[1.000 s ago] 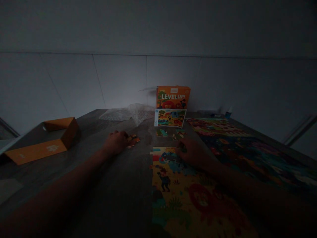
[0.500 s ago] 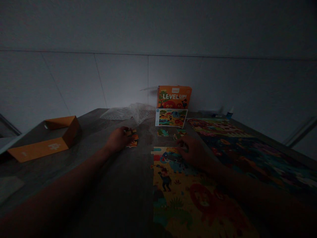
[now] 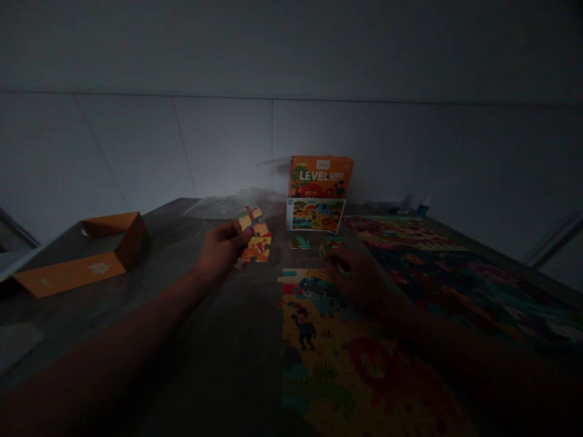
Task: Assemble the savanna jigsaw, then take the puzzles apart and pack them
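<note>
My left hand (image 3: 221, 246) is closed on several jigsaw puzzle pieces (image 3: 256, 238), tilted up above the table; their faces are yellow, red and orange. Over the top edge of the partly joined puzzle (image 3: 325, 367) hovers my right hand (image 3: 350, 273), its fingers curled together. Whatever it may hold is hidden by the fingers and the dim light. The puzzle shows an elephant, a figure in dark clothes, a lion and a crocodile. Just beyond it lie a loose green piece (image 3: 299, 242) and another loose piece (image 3: 333, 243) close to my right fingertips.
An orange puzzle box (image 3: 321, 176) stands at the back, a picture card (image 3: 316, 215) leaning on it. Clear plastic wrap (image 3: 218, 206) lies to its left. An orange box tray (image 3: 73, 270) sits far left. Another dark puzzle (image 3: 455, 285) covers the right side, with a small bottle (image 3: 423, 207) behind.
My left hand has lifted the puzzle pieces off the table, slightly right and up, turning their faces into view. My right hand has hardly moved.
</note>
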`<action>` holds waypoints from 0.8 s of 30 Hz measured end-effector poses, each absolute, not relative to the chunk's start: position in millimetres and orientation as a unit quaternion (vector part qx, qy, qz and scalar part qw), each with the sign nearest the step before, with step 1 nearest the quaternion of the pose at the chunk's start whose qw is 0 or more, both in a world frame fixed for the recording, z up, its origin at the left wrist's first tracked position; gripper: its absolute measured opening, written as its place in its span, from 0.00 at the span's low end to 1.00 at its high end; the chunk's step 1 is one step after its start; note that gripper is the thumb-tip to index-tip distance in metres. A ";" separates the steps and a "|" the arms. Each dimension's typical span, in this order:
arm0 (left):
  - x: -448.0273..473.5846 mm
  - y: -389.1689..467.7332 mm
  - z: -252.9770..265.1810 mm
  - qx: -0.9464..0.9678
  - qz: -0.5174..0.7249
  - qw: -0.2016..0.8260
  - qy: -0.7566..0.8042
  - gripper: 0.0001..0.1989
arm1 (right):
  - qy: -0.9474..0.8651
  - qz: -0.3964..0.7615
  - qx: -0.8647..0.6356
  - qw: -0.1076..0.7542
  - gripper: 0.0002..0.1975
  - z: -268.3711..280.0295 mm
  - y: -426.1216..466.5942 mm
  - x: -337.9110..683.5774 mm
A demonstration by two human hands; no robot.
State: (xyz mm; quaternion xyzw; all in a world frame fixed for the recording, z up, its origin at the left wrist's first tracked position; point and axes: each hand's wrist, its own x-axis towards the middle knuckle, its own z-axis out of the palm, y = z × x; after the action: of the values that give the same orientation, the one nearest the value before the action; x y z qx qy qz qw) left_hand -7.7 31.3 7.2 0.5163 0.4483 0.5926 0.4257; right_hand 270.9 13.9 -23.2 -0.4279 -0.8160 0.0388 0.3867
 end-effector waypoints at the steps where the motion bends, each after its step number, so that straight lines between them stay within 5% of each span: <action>1: -1.5 26.4 5.4 0.530 0.578 0.442 0.435 0.14 | -0.817 0.040 -0.422 0.391 0.06 -22.8 12.2 269.7; 11: 40.2 -14.0 -14.5 0.692 0.351 0.546 0.314 0.08 | -0.839 0.109 -0.347 0.404 0.12 -16.6 -11.8 250.2; 24: 25.5 0.9 -16.6 0.688 0.330 0.482 0.430 0.14 | -0.748 0.210 -0.431 0.458 0.18 -23.5 6.5 266.4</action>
State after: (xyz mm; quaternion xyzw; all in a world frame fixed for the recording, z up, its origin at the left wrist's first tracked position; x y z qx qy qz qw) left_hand 25.5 0.9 -16.6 0.6885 0.4302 0.3300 0.4817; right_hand 266.4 6.5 -23.5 -0.4308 -0.7484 0.2104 0.4583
